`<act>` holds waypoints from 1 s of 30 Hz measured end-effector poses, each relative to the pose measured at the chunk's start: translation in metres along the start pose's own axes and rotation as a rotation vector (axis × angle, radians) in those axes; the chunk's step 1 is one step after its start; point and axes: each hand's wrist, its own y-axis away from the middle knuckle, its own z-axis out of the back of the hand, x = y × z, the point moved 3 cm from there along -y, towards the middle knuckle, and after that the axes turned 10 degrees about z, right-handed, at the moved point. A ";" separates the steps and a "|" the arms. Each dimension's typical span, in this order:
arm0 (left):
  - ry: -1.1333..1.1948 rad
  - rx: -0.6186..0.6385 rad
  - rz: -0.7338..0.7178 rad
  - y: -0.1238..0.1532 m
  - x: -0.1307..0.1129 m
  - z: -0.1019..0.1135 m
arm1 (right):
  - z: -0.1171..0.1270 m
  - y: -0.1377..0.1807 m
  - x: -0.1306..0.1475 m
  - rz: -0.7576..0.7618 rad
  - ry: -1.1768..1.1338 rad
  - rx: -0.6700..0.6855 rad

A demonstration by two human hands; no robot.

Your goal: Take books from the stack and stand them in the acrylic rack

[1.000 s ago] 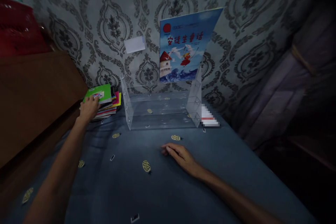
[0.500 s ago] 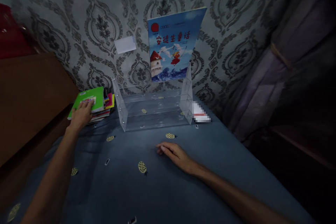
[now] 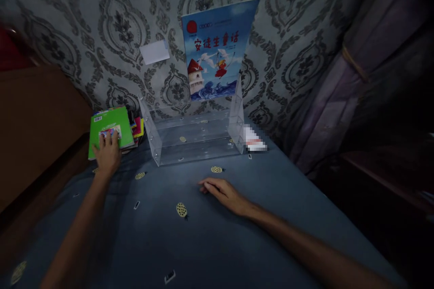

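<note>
My left hand [image 3: 107, 153] lies with its fingers spread on the cover of a green book [image 3: 117, 122], which tops a stack of books at the left. Over the table's middle, my right hand [image 3: 220, 192] has loosely curled fingers, and nothing shows in it. Behind it stands a clear acrylic rack [image 3: 151, 135] with stepped shelves. A blue picture book [image 3: 217, 67] with red Chinese lettering stands upright at the rack's back right, against the wall.
A blue cloth [image 3: 142, 244] with pineapple prints covers the table. A brown panel [image 3: 40, 122] borders the left side, and a tied curtain [image 3: 339, 81] hangs at the right. A blurred white item [image 3: 254, 140] lies beside the rack. A white card [image 3: 155, 52] is on the wall.
The green book has shifted toward me and turned a little on the stack under my left hand. The whole view has moved slightly. My right hand stays nearly in place.
</note>
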 end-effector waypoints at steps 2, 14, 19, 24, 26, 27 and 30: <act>0.000 0.014 0.000 0.002 0.001 0.003 | 0.000 0.000 0.000 -0.003 0.001 -0.001; -0.063 0.034 -0.052 0.030 0.012 0.017 | 0.001 -0.001 0.004 -0.003 0.012 0.004; -0.091 0.054 -0.083 0.061 0.015 0.031 | 0.000 -0.001 0.002 0.005 0.001 -0.001; -0.114 0.061 -0.100 0.115 0.019 0.037 | 0.000 -0.001 -0.002 0.010 -0.008 0.006; -0.113 0.063 -0.109 0.137 0.020 0.032 | -0.001 -0.001 -0.003 0.012 -0.007 -0.002; -0.104 0.070 -0.119 0.146 0.021 0.027 | -0.001 -0.001 -0.004 0.016 -0.006 -0.007; -0.040 0.132 -0.168 0.168 0.020 0.012 | -0.002 -0.002 -0.005 0.024 -0.007 -0.010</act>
